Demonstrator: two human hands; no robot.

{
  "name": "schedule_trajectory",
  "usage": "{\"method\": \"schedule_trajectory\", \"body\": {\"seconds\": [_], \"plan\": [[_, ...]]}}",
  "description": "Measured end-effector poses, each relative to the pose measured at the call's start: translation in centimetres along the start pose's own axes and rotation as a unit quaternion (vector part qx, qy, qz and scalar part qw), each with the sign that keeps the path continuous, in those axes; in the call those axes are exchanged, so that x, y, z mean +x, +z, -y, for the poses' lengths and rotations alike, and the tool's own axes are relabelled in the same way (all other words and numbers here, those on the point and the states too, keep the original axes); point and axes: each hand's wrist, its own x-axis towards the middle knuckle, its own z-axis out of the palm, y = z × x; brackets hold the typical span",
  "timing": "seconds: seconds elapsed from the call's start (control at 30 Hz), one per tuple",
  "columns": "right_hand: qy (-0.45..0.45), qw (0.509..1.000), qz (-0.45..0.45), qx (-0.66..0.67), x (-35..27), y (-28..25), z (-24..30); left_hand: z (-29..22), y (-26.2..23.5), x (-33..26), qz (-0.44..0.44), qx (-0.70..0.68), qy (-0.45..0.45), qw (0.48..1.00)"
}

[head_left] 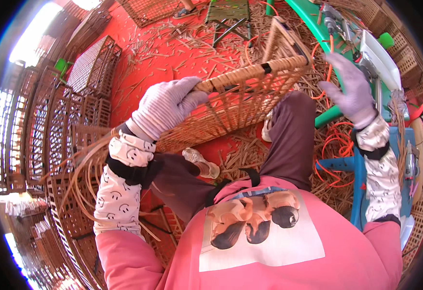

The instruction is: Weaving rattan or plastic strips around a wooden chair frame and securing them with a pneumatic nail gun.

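A woven wicker panel [230,107] with a wrapped rim slants across my lap, and a triangular corner of it rises at the far right. My left hand [168,104], in a striped pale glove, is closed around the left end of that rim. Long loose wicker strands [83,164] curve out beside my left forearm. Apart from the panel, my right hand [350,92], also gloved, is raised with fingers spread and nothing in it. It is nearest to the green table's edge and an orange hose [330,63].
On the green table [313,24] lie a power tool [330,21] and a white tray [380,58]. Stacked wicker baskets [93,67] line the left. A folding stool [228,17] stands ahead. Wicker scraps [172,43] litter the red floor. A blue stool [359,179] is at my right.
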Motion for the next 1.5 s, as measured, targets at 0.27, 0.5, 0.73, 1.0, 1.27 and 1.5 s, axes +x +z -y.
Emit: {"method": "schedule_trajectory", "body": {"seconds": [0.27,0.5,0.73,1.0,1.27,1.5], "plan": [[-0.069,0.993,0.062,0.069,11.8,7.8,8.5,0.5,-6.5,-4.8,-0.023,0.138,-0.198,0.97],[-0.134,0.988,0.016,0.08,12.0,9.1,6.9,0.9,-5.8,-5.4,-0.007,0.479,-0.022,0.877],[-0.13,0.989,0.006,0.068,11.4,8.7,7.4,-0.7,-2.6,-7.5,0.024,0.335,-0.305,0.891],[-0.1,0.993,0.034,0.059,11.3,8.8,7.5,0.2,-1.3,-7.8,0.017,0.277,-0.322,0.905],[-0.126,0.985,-0.015,0.113,11.4,8.0,9.0,-5.6,-0.9,-3.2,-0.011,-0.341,-0.336,0.878],[-0.101,0.892,-0.008,0.441,11.4,8.6,14.8,-5.7,-1.2,1.3,-0.052,-0.45,-0.23,0.861]]}}
